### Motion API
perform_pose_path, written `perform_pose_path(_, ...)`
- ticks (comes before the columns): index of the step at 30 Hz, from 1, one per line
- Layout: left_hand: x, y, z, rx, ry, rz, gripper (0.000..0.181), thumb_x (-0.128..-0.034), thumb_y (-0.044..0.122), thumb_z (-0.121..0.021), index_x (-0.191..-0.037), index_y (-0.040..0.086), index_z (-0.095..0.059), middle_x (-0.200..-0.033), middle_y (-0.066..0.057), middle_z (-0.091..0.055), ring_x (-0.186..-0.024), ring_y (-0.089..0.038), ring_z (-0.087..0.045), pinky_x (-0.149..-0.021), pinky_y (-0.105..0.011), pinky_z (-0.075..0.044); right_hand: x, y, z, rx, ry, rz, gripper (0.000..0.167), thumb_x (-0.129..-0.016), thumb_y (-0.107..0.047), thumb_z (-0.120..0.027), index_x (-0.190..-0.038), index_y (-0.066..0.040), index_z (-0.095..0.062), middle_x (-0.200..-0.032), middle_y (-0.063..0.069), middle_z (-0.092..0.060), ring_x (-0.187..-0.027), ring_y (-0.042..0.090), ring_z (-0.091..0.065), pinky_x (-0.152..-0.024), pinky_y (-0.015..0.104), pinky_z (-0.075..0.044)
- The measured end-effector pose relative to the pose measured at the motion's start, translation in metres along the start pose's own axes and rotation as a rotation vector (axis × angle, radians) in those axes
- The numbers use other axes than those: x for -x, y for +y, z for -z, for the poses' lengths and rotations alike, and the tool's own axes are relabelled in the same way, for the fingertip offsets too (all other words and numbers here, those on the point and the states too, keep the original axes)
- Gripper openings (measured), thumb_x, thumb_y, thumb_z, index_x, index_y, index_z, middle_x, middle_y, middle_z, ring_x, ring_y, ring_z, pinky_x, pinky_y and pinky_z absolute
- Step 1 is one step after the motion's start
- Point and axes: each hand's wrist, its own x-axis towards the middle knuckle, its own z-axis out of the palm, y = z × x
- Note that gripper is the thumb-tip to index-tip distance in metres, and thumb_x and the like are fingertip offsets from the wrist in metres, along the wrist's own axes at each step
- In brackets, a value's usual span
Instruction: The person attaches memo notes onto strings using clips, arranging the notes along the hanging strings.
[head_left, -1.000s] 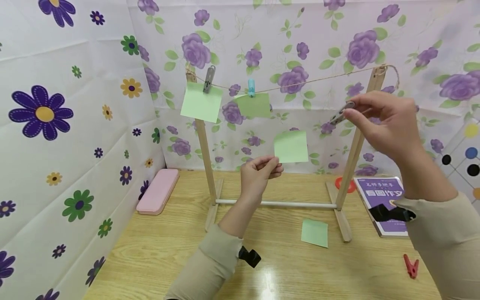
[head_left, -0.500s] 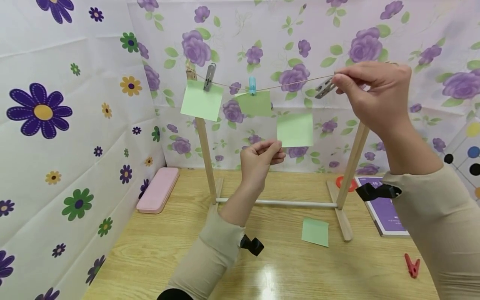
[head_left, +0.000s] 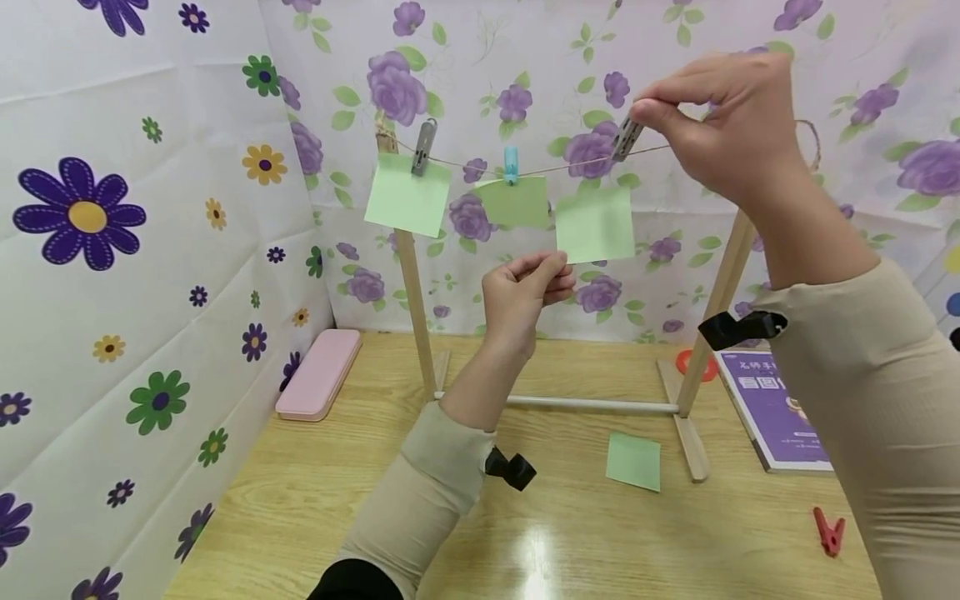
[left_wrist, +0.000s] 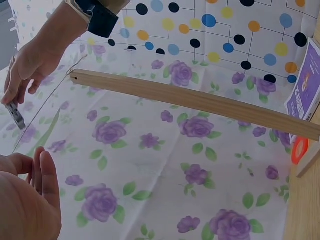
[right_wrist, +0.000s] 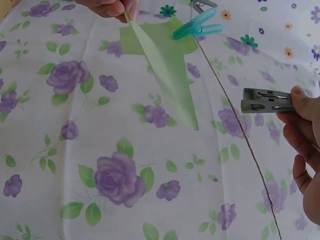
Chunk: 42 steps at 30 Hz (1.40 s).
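Observation:
My left hand (head_left: 521, 296) pinches a light green paper square (head_left: 595, 225) by its lower left corner, just below the string. Between thumb and fingers of my right hand (head_left: 723, 133) is a grey clothespin (head_left: 626, 138), tilted down toward the string (right_wrist: 252, 152). In the right wrist view the clothespin's tip stands apart from the string. Left of the held paper, a blue clothespin (head_left: 511, 166) fastens a darker green paper (head_left: 514, 202) to the line. Further left, another grey clothespin (head_left: 423, 147) holds a pale green paper (head_left: 408, 195).
A wooden post (head_left: 416, 308) and another post (left_wrist: 190, 100) carry the string, joined low by a white rod (head_left: 592, 405). On the table lie a green paper (head_left: 633, 461), a red clothespin (head_left: 828, 532), a purple book (head_left: 780, 408), a red ring (head_left: 696, 365) and a pink case (head_left: 320, 374).
My left hand has raised the paper square toward the string. My right hand has carried the grey clothespin up and to the left, above the paper.

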Motion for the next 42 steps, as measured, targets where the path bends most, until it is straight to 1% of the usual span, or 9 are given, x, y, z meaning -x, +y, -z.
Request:
perform_pose_path(3, -0.001, 0.002, -0.001, 0.003, -0.004, 0.003, 0.008, -0.0916, 0.004, -0.074, -0.095, -0.004, -0.073, -0.076, -0.007, -0.073, -0.065, -0.014, -0.072, -0.067, -0.029, -0.065, -0.003, -0.001, -0.002, 0.015, -0.057, -0.095, 0.011, -0.091, -0.014, -0.078, -0.095, -0.004, -0.081, -0.092, 0.014, -0.077, -0.084, -0.018, -0.046, -0.077, 0.008, -0.041)
perform_pose_path(6, -0.002, 0.002, -0.003, 0.013, -0.024, 0.011, 0.008, -0.0916, 0.003, -0.074, -0.096, -0.005, -0.073, -0.075, -0.007, -0.073, -0.065, -0.014, -0.072, -0.067, -0.029, -0.065, -0.005, -0.002, -0.003, 0.041, -0.103, -0.149, 0.012, -0.091, -0.015, -0.078, -0.097, -0.006, -0.081, -0.093, 0.015, -0.076, -0.082, -0.014, -0.041, -0.082, 0.014, -0.034)
perform_pose_path(10, -0.004, 0.001, -0.005, 0.029, -0.037, 0.017, 0.007, -0.0918, 0.002, -0.073, -0.095, -0.005, -0.073, -0.075, -0.007, -0.073, -0.063, -0.014, -0.072, -0.067, -0.027, -0.064, -0.007, -0.002, -0.004, 0.086, -0.134, -0.146, 0.014, -0.093, -0.017, -0.077, -0.099, -0.005, -0.080, -0.093, 0.018, -0.074, -0.080, -0.015, -0.036, -0.077, 0.016, -0.032)
perform_pose_path(13, -0.005, 0.001, -0.006, 0.024, -0.029, 0.008, 0.006, -0.0917, 0.002, -0.074, -0.094, -0.004, -0.073, -0.074, -0.007, -0.072, -0.064, -0.014, -0.072, -0.067, -0.027, -0.064, -0.009, -0.001, -0.005, 0.095, -0.144, -0.153, 0.015, -0.093, -0.017, -0.076, -0.098, -0.003, -0.080, -0.094, 0.019, -0.074, -0.080, -0.017, -0.036, -0.069, 0.014, -0.034)
perform_pose_path(15, -0.006, 0.001, -0.006, 0.017, -0.023, -0.002, 0.006, -0.0915, 0.002, -0.074, -0.093, -0.003, -0.073, -0.075, -0.007, -0.072, -0.064, -0.014, -0.072, -0.067, -0.028, -0.064, -0.010, -0.001, -0.005, 0.090, -0.166, -0.171, 0.016, -0.094, -0.017, -0.076, -0.098, -0.003, -0.080, -0.094, 0.018, -0.073, -0.081, -0.016, -0.038, -0.069, 0.013, -0.035)
perform_pose_path(24, -0.011, 0.000, -0.008, 0.009, -0.018, -0.039, 0.006, -0.0911, 0.002, -0.075, -0.094, -0.003, -0.074, -0.076, -0.008, -0.073, -0.065, -0.015, -0.072, -0.069, -0.031, -0.065, -0.012, 0.003, -0.007, 0.060, -0.282, -0.240, 0.018, -0.095, -0.020, -0.073, -0.102, -0.004, -0.080, -0.092, 0.006, -0.068, -0.075, -0.006, -0.044, -0.060, 0.019, -0.036)
perform_pose_path(35, -0.014, 0.000, -0.009, 0.003, -0.042, -0.094, 0.010, -0.0922, 0.004, -0.075, -0.097, -0.004, -0.073, -0.077, -0.008, -0.073, -0.067, -0.015, -0.072, -0.070, -0.032, -0.065, -0.015, 0.007, -0.007, 0.076, -0.330, -0.235, 0.020, -0.096, -0.020, -0.072, -0.106, -0.004, -0.079, -0.099, 0.014, -0.071, -0.077, -0.004, -0.043, -0.063, 0.020, -0.036)
perform_pose_path(38, -0.015, -0.001, -0.009, -0.002, -0.050, -0.105, 0.010, -0.0923, 0.004, -0.075, -0.097, -0.005, -0.073, -0.078, -0.008, -0.073, -0.068, -0.015, -0.073, -0.071, -0.032, -0.065, -0.015, 0.006, -0.007, 0.077, -0.368, -0.232, 0.022, -0.098, -0.020, -0.070, -0.108, -0.003, -0.078, -0.102, 0.015, -0.071, -0.082, 0.003, -0.046, -0.066, 0.021, -0.037)
perform_pose_path(42, -0.015, -0.002, -0.008, -0.029, -0.062, -0.124, 0.012, -0.0930, 0.005, -0.074, -0.099, -0.006, -0.073, -0.080, -0.009, -0.073, -0.070, -0.015, -0.073, -0.072, -0.033, -0.065, -0.017, 0.006, -0.006, 0.071, -0.452, -0.274, 0.027, -0.100, -0.024, -0.067, -0.115, -0.004, -0.076, -0.110, 0.015, -0.070, -0.091, 0.015, -0.048, -0.070, 0.023, -0.039)
